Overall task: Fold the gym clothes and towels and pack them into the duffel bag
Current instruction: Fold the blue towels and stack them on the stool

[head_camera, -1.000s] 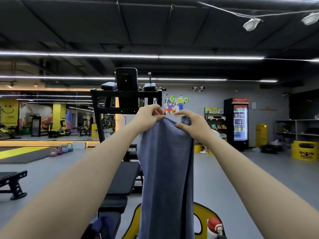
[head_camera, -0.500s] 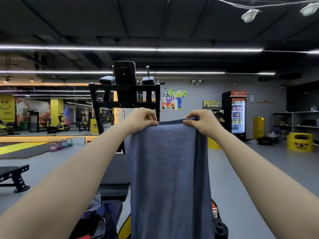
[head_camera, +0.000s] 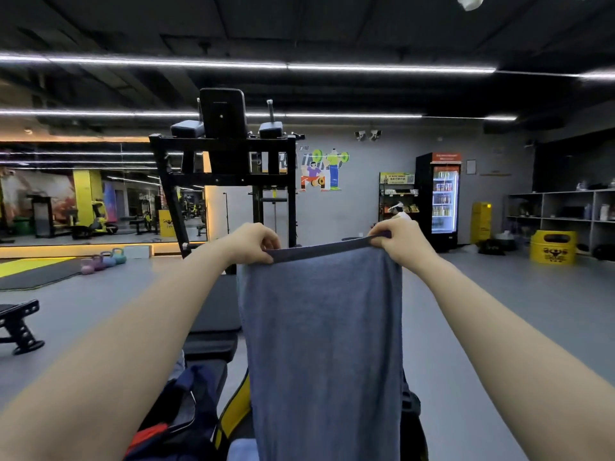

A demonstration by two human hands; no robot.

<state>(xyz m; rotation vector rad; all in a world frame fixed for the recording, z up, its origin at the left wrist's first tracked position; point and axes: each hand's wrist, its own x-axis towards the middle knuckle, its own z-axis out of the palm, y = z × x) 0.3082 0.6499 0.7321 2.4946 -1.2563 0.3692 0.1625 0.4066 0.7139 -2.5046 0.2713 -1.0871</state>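
No lettering could be read. The sign atop the black glass-door drinks fridge [head_camera: 444,197] at right, the yellow bin's [head_camera: 553,246] black logo and the grey wall's colourful weightlifter mural [head_camera: 322,170] were too blurred.

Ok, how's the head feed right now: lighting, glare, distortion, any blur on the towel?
Head view: dim gym, bright ceiling strips streaking with mild glare; wide-angle bends the forearms and edges; the towel is evenly lit and fairly sharp, pinched by the left hand and right hand; the bag sits in shadow.
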